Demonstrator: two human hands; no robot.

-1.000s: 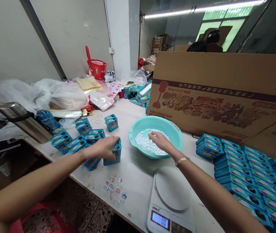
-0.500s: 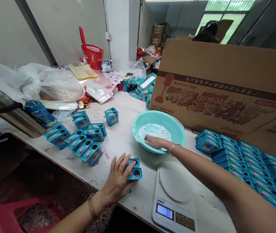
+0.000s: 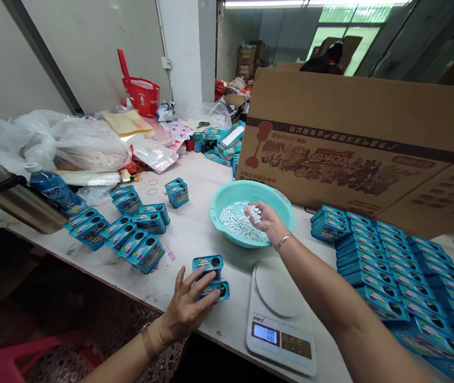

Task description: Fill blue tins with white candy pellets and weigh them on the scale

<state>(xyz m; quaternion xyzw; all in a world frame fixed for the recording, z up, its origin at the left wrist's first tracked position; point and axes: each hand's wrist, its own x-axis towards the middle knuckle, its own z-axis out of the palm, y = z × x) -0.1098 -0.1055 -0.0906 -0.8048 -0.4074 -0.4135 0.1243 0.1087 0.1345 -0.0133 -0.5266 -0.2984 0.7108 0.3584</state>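
White and cluttered, the surface (image 3: pixel 195 234) runs along a pale wall, with plastic bags (image 3: pixel 71 141) heaped at its far left and a red basket (image 3: pixel 141 96) behind them. A large cardboard box (image 3: pixel 354 143) lies on its side across the right half. In front of it, flat blue tins (image 3: pixel 394 266) are stacked in long rows at the right edge. A teal basin (image 3: pixel 251 210) of small white tablets (image 3: pixel 237 221) sits near the middle, and a white digital scale (image 3: pixel 280 314) stands at the near edge just in front of it, its platform bare. More blue tins (image 3: pixel 131 234) lie in loose rows to the left, beside a steel flask (image 3: pixel 9 194) and a blue bottle (image 3: pixel 55 191).

The right hand (image 3: pixel 267 221) is raised over the basin, palm up and cupped, a heap of the tablets resting in its grip. The left hand (image 3: pixel 189 306) lies on the surface near the front edge, fingers spread and pressed against two blue tins (image 3: pixel 211 276), one resting on the other; the grip is wide, laid on them from the near side rather than closed around them. These two tins stand just left of the scale.
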